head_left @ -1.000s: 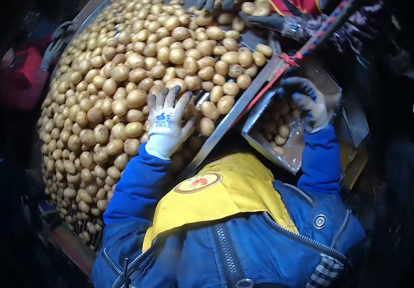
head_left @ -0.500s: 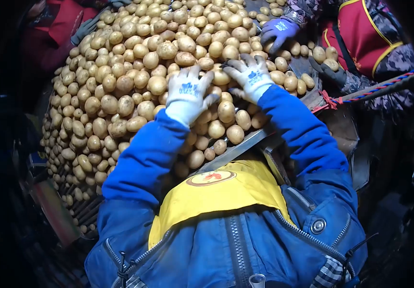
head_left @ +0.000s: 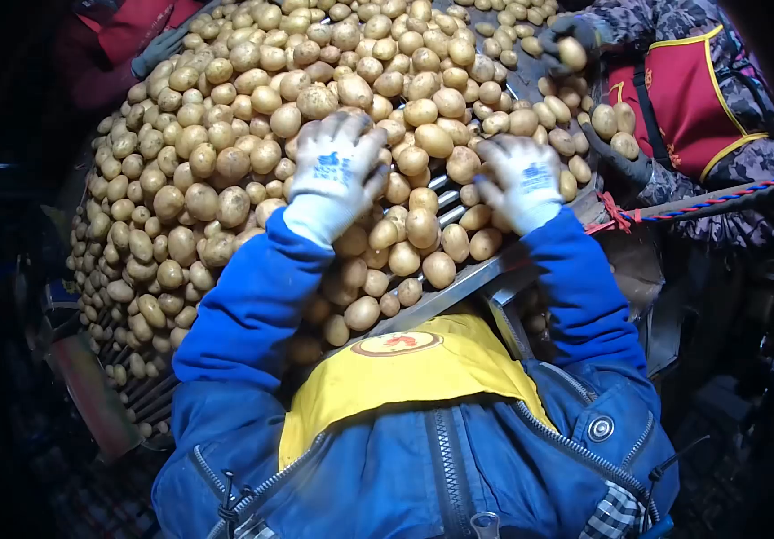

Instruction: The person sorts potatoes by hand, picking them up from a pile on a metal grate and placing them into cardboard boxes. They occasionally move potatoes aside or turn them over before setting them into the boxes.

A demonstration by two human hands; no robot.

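A large heap of yellow-brown potatoes lies in front of me. My left hand, in a white glove with dirty fingertips, rests palm down on potatoes left of centre. Its fingers are stretched forward and the thumb stands apart. Gloved alike, my right hand lies against potatoes at the right, fingers apart and slightly bent. Neither hand holds a potato. Between the hands, shiny metal rollers show through a gap among the potatoes.
A metal edge runs before my yellow apron. At the upper right, a co-worker's gloved hand holds a potato. Another person's glove is at the upper left. A rope-wrapped bar juts out at right.
My hands have moved apart, the left one leftward, the right one rightward and nearer me. A gap over the rollers has appeared. The co-worker's far hand has moved away and now holds a potato.
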